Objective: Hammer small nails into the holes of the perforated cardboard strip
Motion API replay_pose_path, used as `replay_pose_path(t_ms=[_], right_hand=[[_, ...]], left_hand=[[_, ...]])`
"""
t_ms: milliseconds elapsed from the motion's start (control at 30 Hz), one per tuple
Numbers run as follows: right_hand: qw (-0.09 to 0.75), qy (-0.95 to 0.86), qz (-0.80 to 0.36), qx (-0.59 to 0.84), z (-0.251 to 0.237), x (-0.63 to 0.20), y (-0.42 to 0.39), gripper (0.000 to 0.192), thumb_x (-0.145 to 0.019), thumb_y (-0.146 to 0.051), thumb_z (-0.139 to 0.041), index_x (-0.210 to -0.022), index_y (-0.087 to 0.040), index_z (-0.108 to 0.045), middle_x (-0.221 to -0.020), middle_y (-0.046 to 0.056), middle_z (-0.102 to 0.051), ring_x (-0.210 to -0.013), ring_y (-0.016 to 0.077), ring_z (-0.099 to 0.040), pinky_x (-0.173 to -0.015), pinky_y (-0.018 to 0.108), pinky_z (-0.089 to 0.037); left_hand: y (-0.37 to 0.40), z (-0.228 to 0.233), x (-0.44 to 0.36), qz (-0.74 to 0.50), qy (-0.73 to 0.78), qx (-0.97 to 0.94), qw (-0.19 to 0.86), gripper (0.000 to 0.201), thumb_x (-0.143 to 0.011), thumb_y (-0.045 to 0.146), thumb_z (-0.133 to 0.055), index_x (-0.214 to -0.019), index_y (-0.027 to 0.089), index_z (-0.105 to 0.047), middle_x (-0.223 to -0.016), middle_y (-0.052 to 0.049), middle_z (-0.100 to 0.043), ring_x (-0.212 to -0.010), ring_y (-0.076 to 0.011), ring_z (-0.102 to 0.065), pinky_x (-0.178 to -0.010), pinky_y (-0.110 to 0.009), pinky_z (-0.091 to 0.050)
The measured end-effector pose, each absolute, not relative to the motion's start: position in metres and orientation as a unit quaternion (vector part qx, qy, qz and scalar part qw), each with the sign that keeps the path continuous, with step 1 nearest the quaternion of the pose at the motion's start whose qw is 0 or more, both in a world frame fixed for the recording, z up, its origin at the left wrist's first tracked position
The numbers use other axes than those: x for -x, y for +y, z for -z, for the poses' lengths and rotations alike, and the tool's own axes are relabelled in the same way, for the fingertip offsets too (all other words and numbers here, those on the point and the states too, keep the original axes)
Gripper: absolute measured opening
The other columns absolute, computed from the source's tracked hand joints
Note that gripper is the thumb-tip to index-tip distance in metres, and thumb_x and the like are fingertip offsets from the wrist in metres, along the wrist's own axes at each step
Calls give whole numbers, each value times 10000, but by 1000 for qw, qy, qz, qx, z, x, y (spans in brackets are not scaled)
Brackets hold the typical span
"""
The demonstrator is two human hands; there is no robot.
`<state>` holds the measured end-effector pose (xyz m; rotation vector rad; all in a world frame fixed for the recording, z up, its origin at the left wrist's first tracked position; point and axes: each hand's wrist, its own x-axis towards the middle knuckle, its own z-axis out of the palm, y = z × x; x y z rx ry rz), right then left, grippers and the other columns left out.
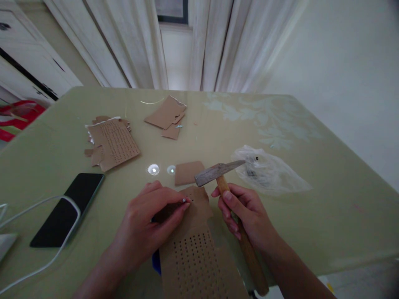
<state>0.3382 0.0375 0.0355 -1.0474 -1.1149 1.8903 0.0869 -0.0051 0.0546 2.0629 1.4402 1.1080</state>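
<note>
Centrally, on the pale green glass-topped desk [311,199], a brown perforated cardboard sheet [195,253] lay flat. The left hand [146,220] pinned its upper edge, fingers pinching something small, unidentifiable. The right hand [246,214] gripped a wooden-handled hammer [224,178], head raised just above the sheet.

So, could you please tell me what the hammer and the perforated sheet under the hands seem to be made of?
The hammer looks to have a dull grey metal head, worn and unpolished, on a bare light-brown wooden handle. The perforated sheet looks like matte brown cardboard, judging by its rough torn edge and rows of punched holes.
</note>
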Motion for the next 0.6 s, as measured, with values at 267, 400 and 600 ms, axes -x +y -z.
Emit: replay_pose_path(t_ms=[267,400,600], right_hand=[[352,-433,-727,401,-35,-336,37,366,-1034,-542,-748,-1054,-176,-758,-659,-70,-554,-393,41,-396,-320,136,-356],[354,-433,-727,398,-35,-335,37,358,-1032,-533,-755,-1047,-176,-755,-665,-70,-555,-399,41,-405,-324,132,-367],[356,-428,-732,393,-35,-336,36,336,-1045,-513,-748,-1043,-177,-755,-672,-69,-562,-396,34,-409,-327,121,-371]], left_hand=[[-7,-53,-88,-404,520,-728,190,91,-1016,199,-710,-1014,260,-778,-823,16,-785,-681,-146,-658,-655,-310,-524],[-7,-52,-88,-405,517,-730,191,86,-1015,195,-718,-1011,258,-776,-837,15,-797,-685,-146,-659,-663,-314,-520],[-6,-52,-89,-401,512,-736,188,95,-1023,186,-706,-1025,260,-767,-863,16,-805,-716,-152,-668,-715,-328,-539]])
